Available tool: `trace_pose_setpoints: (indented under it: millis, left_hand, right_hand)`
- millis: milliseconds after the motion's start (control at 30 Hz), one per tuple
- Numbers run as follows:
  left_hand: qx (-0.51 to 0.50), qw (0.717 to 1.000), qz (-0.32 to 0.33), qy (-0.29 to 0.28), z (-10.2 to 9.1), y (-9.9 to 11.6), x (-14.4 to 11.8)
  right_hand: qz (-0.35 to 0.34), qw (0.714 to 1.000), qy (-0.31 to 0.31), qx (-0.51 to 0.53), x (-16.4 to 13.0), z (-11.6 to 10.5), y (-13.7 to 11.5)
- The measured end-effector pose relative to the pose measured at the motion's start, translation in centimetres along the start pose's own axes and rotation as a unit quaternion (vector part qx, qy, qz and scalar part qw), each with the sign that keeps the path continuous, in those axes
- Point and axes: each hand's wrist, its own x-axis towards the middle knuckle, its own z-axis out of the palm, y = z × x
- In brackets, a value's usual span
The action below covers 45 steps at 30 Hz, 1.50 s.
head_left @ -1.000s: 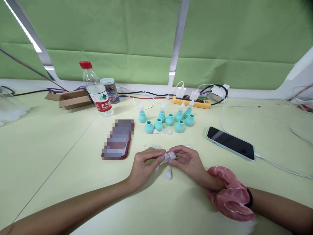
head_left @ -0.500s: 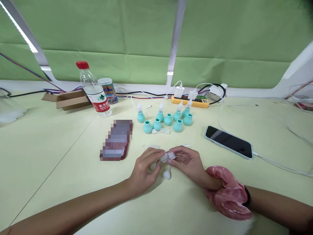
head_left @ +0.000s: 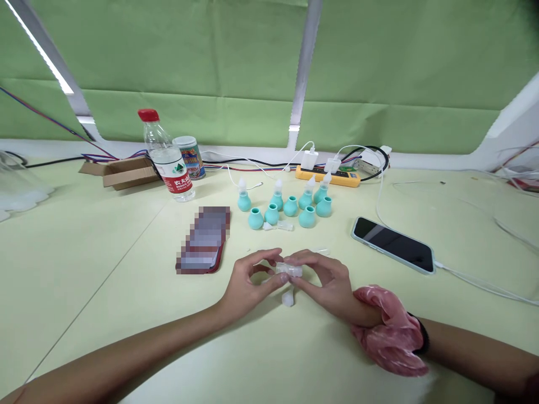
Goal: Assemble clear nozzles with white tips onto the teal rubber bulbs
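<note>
Between my two hands is a small clear plastic tube (head_left: 289,270), lying sideways. My left hand (head_left: 254,283) pinches its left end between thumb and fingers. On its other side my right hand (head_left: 326,279) grips it with thumb and fingertips. A white soft nozzle tip (head_left: 288,298) lies on the table just below the tube. Beyond my hands stand several teal squeeze bulbs (head_left: 307,217), some open at the neck, others topped with a clear tube and white tip (head_left: 242,186). A loose clear tube (head_left: 285,225) and a white tip (head_left: 268,226) lie before them.
A phone with a red case (head_left: 204,241) lies to the left, a charging phone (head_left: 393,244) to the right. Behind are a water bottle (head_left: 173,168), a can (head_left: 189,157), a cardboard box (head_left: 130,177) and a yellow power strip (head_left: 328,176) with cables.
The tube has turned from slightly tilted to nearly level. My right fingers have closed over it from above, and my left fingers have shifted their hold. The view has moved slightly.
</note>
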Motion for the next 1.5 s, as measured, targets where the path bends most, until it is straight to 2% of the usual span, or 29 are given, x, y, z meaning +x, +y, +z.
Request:
trace_pose_setpoints:
  millis: [133,300,467,633,733,800,867,967,1033,1067,1167,1233,1367,1500]
  left_hand:
    - [-0.061,0.994,-0.069,-0.065,0.0,0.2,0.4]
    - [-0.151,0.972,-0.148,-0.100,-0.4,0.6,0.8]
    - [-0.169,0.969,-0.157,-0.092,-0.4,0.8,0.7]
    - [-0.149,0.978,-0.107,-0.095,-0.3,0.6,0.5]
    - [-0.150,0.978,-0.105,-0.103,-0.4,0.9,0.6]
    - [-0.137,0.980,-0.125,-0.074,-0.6,1.2,0.8]
    - [-0.121,0.982,-0.142,-0.033,-0.8,1.2,1.0]
    - [-0.110,0.982,-0.151,-0.008,-1.3,1.2,1.4]
    - [-0.110,0.983,-0.147,-0.007,-1.6,1.2,1.5]
    - [-0.115,0.982,-0.147,-0.006,-1.6,1.2,1.6]
    - [-0.137,0.978,-0.159,0.010,-1.7,1.4,1.7]
    - [-0.143,0.975,-0.168,0.017,-1.6,1.4,1.7]
    - [-0.133,0.975,-0.176,0.003,-1.5,1.3,1.5]
    - [-0.118,0.975,-0.190,-0.011,-1.5,1.6,1.4]
  right_hand:
    - [-0.076,0.996,0.000,-0.047,0.1,-0.1,0.0]
    - [-0.097,0.994,-0.009,-0.055,0.2,-0.1,-0.2]
    - [-0.104,0.993,-0.016,-0.061,0.2,0.0,-0.1]
    - [-0.106,0.991,-0.025,-0.077,0.2,-0.2,0.1]
    - [-0.139,0.984,-0.048,-0.104,0.4,-0.5,-0.4]
    - [-0.173,0.971,-0.073,-0.147,0.9,-1.2,-0.9]
    - [-0.187,0.956,-0.072,-0.213,1.9,-2.3,-1.2]
    - [-0.152,0.936,0.018,-0.318,4.0,-4.4,-0.2]
    - [-0.100,0.925,0.072,-0.360,5.2,-5.8,1.4]
    - [-0.065,0.921,0.077,-0.377,5.7,-6.3,2.3]
    - [0.034,0.909,0.035,-0.414,6.3,-7.4,4.7]
    - [0.076,0.902,0.001,-0.425,6.2,-7.6,5.6]
    - [0.094,0.899,-0.028,-0.427,6.1,-7.5,6.2]
    - [0.093,0.899,-0.009,-0.428,6.2,-7.6,6.3]
